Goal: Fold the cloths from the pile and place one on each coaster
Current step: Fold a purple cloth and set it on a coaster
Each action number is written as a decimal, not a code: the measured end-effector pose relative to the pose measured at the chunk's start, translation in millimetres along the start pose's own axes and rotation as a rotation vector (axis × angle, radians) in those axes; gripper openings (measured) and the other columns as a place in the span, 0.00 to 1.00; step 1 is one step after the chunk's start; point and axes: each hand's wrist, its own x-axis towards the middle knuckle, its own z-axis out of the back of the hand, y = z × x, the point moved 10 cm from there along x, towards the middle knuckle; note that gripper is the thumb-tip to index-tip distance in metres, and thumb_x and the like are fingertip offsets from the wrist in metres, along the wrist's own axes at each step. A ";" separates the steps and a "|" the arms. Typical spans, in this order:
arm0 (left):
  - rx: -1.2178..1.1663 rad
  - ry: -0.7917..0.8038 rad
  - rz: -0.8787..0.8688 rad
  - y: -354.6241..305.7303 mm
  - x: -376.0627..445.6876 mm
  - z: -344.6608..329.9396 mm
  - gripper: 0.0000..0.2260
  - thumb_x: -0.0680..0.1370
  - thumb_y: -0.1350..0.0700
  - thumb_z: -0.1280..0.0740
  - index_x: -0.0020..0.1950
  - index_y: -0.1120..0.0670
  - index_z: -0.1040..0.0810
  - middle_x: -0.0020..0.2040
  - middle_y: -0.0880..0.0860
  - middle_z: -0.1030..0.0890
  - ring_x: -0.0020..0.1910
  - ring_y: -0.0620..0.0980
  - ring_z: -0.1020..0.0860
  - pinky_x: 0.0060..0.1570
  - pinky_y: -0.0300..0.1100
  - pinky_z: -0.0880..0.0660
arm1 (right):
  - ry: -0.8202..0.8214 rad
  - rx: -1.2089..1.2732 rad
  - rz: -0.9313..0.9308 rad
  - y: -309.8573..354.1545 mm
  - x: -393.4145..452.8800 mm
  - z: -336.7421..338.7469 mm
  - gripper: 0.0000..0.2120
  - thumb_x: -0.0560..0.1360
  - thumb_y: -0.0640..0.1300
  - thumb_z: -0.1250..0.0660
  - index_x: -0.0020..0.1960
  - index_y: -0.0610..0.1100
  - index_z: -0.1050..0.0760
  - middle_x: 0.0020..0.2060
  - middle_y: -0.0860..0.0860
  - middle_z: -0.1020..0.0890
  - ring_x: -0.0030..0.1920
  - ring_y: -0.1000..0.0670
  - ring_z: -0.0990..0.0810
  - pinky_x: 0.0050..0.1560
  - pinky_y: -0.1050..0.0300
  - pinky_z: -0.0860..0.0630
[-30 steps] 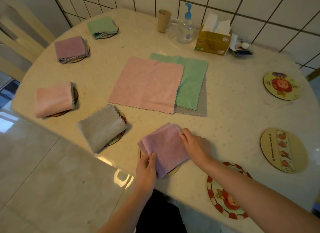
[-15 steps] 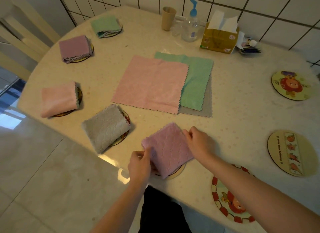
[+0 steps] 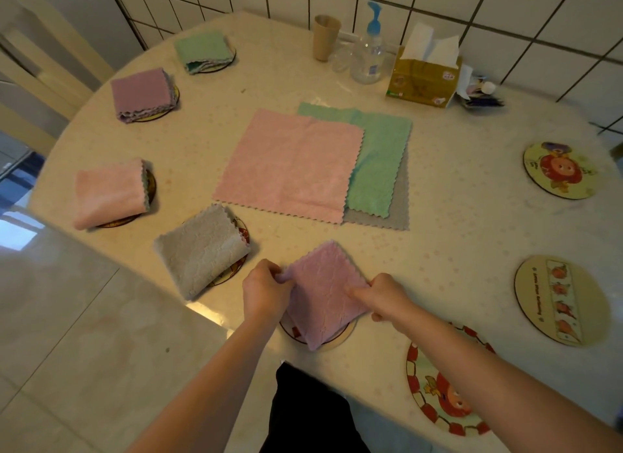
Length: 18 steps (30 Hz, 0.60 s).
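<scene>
A folded purple cloth [image 3: 323,291] lies over a coaster [image 3: 337,339] at the near table edge. My left hand [image 3: 266,289] pinches its left corner and my right hand [image 3: 384,296] grips its right corner. The pile in the table's middle has a pink cloth [image 3: 290,164] on top, a green cloth [image 3: 379,159] under it and a grey cloth [image 3: 399,210] at the bottom. Folded cloths sit on coasters to the left: grey [image 3: 202,248], pink [image 3: 108,191], purple [image 3: 141,92], green [image 3: 202,50]. Three coasters are bare: [image 3: 445,395], [image 3: 561,299], [image 3: 561,169].
Along the tiled wall stand a beige cup [image 3: 325,36], a pump bottle [image 3: 369,53], a tissue box [image 3: 424,77] and small clutter [image 3: 482,93]. The round table [image 3: 455,216] ends close to my body; floor tiles lie to the lower left.
Both hands have shifted to the cloth's left and right corners and turned it so it sits as a diamond over the coaster. The view moved slightly closer.
</scene>
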 end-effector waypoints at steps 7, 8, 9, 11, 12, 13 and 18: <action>-0.668 0.215 0.253 18.3 -13.2 -3.7 0.12 0.73 0.62 0.28 0.55 0.60 0.25 0.48 0.58 0.22 0.45 0.54 0.23 0.45 0.51 0.21 | 0.123 0.394 0.024 -1.8 -22.5 2.2 0.13 0.72 0.47 0.29 0.50 0.41 0.28 0.40 0.46 0.22 0.32 0.51 0.26 0.26 0.60 0.34; -0.707 0.228 0.252 21.0 -15.9 -1.2 0.12 0.73 0.62 0.28 0.55 0.61 0.25 0.48 0.57 0.23 0.45 0.54 0.22 0.44 0.50 0.21 | 0.147 0.471 0.026 -4.3 -26.0 -0.2 0.14 0.71 0.46 0.28 0.52 0.41 0.28 0.41 0.46 0.22 0.31 0.52 0.26 0.25 0.60 0.34; -0.736 0.229 0.248 24.4 -20.9 2.7 0.13 0.73 0.63 0.28 0.56 0.61 0.25 0.48 0.57 0.23 0.45 0.53 0.22 0.43 0.49 0.21 | 0.169 0.510 0.039 -7.1 -32.2 -2.2 0.14 0.72 0.45 0.29 0.53 0.41 0.28 0.42 0.45 0.22 0.32 0.52 0.26 0.26 0.60 0.33; -0.777 0.202 0.268 39.5 -21.9 8.1 0.14 0.72 0.64 0.28 0.56 0.61 0.24 0.48 0.57 0.23 0.46 0.54 0.22 0.43 0.49 0.21 | 0.187 0.458 0.071 -11.9 -35.0 -9.7 0.13 0.73 0.43 0.30 0.55 0.43 0.27 0.43 0.46 0.21 0.35 0.52 0.24 0.31 0.60 0.29; -0.784 0.179 0.283 47.5 -22.8 10.4 0.14 0.72 0.65 0.28 0.56 0.61 0.24 0.47 0.57 0.23 0.46 0.54 0.23 0.41 0.48 0.21 | 0.183 0.425 0.080 -15.8 -35.6 -14.1 0.12 0.73 0.42 0.31 0.55 0.44 0.27 0.43 0.47 0.20 0.36 0.53 0.23 0.34 0.59 0.27; -0.778 0.155 0.297 55.4 -24.0 11.7 0.14 0.72 0.66 0.28 0.56 0.60 0.24 0.47 0.57 0.24 0.45 0.54 0.23 0.40 0.47 0.22 | 0.171 0.410 0.080 -20.8 -36.8 -17.9 0.11 0.74 0.41 0.32 0.55 0.43 0.27 0.43 0.47 0.20 0.36 0.53 0.23 0.35 0.59 0.26; -0.631 0.051 0.289 74.0 -22.6 15.1 0.10 0.71 0.66 0.27 0.49 0.57 0.22 0.45 0.57 0.21 0.49 0.57 0.23 0.55 0.55 0.22 | 0.039 0.357 0.111 -36.9 -33.7 -23.5 0.06 0.75 0.39 0.33 0.51 0.41 0.27 0.40 0.48 0.20 0.33 0.52 0.22 0.35 0.57 0.21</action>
